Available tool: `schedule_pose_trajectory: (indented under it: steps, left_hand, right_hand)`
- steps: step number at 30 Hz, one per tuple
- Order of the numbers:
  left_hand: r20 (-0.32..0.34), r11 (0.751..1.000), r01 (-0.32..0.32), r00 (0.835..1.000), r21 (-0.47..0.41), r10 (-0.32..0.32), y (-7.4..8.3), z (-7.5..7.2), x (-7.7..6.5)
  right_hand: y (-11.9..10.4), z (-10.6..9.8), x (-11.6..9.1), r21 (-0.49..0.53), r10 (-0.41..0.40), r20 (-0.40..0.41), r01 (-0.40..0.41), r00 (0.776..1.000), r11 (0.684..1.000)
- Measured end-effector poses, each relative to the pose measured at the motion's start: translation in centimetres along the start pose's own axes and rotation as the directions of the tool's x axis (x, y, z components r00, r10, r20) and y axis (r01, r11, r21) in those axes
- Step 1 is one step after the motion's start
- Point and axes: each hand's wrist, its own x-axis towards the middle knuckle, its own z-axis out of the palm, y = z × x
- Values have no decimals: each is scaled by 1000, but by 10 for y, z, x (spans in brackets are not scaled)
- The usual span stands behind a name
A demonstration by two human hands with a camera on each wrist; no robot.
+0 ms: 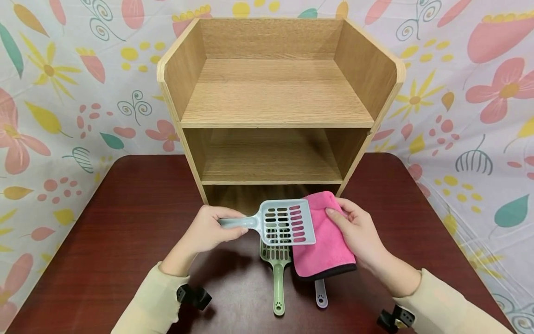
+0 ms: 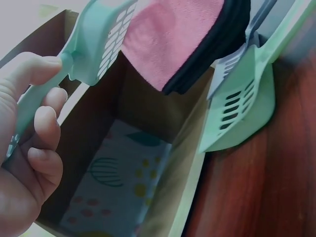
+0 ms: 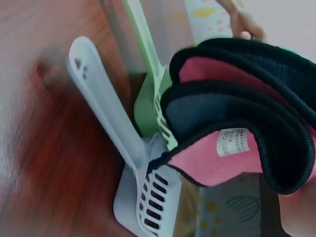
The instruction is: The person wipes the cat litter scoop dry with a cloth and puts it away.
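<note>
Gripping the light-blue scoop (image 1: pixel 259 222) by its handle, your left hand (image 1: pixel 212 229) is curling closed around it; your right hand (image 1: pixel 360 232) is pinching the pink cloth (image 1: pixel 323 246) between thumb and fingers; the scoop is spanning the gap above the tabletop (image 1: pixel 104 241), long axis running left to right, slotted head pointing toward your right hand and overlapping the cloth in view, contact unclear; a green scoop (image 1: pixel 278 285) and a lavender scoop (image 1: pixel 321 293) are resting below, handles toward you; the cloth's white label (image 3: pixel 233 142) is showing letters resembling "esi" and "ca", its finer print illegible.

Soft shadows; faint tabletop (image 1: pixel 242 292) glare
</note>
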Motion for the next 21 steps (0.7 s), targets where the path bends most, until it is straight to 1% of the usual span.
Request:
schedule_pose_trajectory:
  steps: [2,4,8,11,14,19,21]
  left_hand:
    - [11,1000,7,1000,7,-7,-1,1,-1]
    - [19,1000,17,1000,13,-18,-2,3,-1]
    - [19,999,39,999,17,-39,-4,4,0]
    - [17,999,43,999,15,-43,-5,4,0]
    - [22,999,49,999,-2,-49,-5,5,1]
    - [33,995,80,996,-50,-79,-6,9,1]
    - [34,995,75,997,-60,-73,-6,11,1]
  right_hand:
    - [0,1,0,75,14,7,-14,1000,997]
    - [0,1,0,126,5,20,-7,1000,992]
    - [2,2,1,138,-50,39,44,998,989]
    - [3,2,1,147,-69,48,61,996,987]
    - [2,2,1,188,-48,53,38,997,981]
    - [-1,5,1,265,24,56,-38,998,964]
    - [-2,8,2,284,46,56,-60,997,957]
